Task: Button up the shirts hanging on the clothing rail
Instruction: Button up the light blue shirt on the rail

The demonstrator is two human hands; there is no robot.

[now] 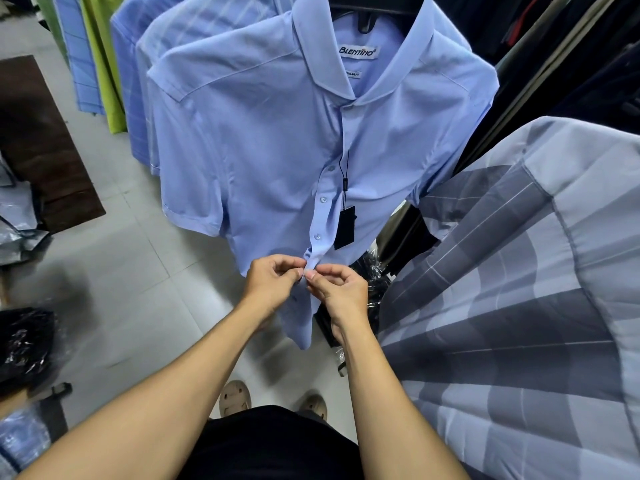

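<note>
View from my head camera, looking down. A light blue short-sleeved shirt (270,150) hangs facing me on a black hanger (367,15), in the middle of the view. A row of blue and green shirts (104,64) hangs to my left and a grey checked shirt (519,289) to my right.

My left hand (273,284) and right hand (341,289) meet low on the shirt's placket (320,216). Each pinches one front edge between thumb and curled fingertips. I judge they are drawing the two edges together so a button can pass through its hole; my fingers hide the button itself. Three buttons above the hands look fastened. The part below, down to the hem, appears undone.

A black swing tag (345,227) dangles on a cord just beside the placket, above the hands; I can read no print on it. The white neck label (356,51) reads "BLENTINO". A smaller tab (353,74) beneath shows "…ULAR FIT", probably "regular fit".
</note>
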